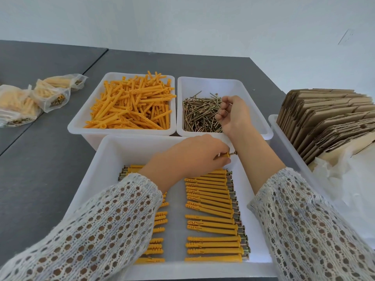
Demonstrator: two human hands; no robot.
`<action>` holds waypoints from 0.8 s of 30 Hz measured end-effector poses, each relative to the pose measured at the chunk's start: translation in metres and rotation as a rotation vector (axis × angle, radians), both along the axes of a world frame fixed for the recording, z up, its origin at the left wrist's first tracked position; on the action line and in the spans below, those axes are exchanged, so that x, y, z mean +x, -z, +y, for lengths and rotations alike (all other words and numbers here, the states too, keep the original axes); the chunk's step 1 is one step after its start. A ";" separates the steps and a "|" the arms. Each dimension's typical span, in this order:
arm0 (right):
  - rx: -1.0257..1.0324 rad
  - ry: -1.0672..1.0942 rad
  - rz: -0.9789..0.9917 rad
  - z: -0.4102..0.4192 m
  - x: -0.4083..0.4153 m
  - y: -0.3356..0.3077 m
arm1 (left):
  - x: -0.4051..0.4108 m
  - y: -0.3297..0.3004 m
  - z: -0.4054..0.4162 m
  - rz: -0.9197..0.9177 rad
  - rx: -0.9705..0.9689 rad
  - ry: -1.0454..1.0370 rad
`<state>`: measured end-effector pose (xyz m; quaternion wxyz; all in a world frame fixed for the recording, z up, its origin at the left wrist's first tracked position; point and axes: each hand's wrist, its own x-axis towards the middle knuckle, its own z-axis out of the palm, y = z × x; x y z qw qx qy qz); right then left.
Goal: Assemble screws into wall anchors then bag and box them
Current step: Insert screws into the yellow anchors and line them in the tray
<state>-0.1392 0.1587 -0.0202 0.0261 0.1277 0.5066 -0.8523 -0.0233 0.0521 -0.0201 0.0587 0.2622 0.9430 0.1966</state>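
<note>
My left hand [194, 155] pinches an orange wall anchor with a screw in it [228, 154] over the far end of the near white tray [113, 159]. Two rows of assembled anchors [211, 211] lie in that tray, the left row partly hidden by my sleeve. My right hand [233, 112] hovers over the heap of loose screws [200, 114] in the right white bin [253, 86], fingers curled; I cannot tell if it holds a screw. The left white bin [81, 118] is full of loose orange anchors [134, 106].
Several filled clear bags [40, 96] lie on the grey table [40, 169] at the far left. A white crate at the right holds flattened cardboard boxes [328, 118] and clear plastic bags [349, 179].
</note>
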 end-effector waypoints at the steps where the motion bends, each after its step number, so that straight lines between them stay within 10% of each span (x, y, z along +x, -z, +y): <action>1: -0.001 -0.001 -0.006 0.000 -0.001 0.000 | 0.001 0.001 0.000 0.030 -0.058 -0.007; 24: 0.357 -0.105 0.019 -0.007 0.001 -0.001 | 0.004 0.017 0.022 0.314 -0.466 -0.076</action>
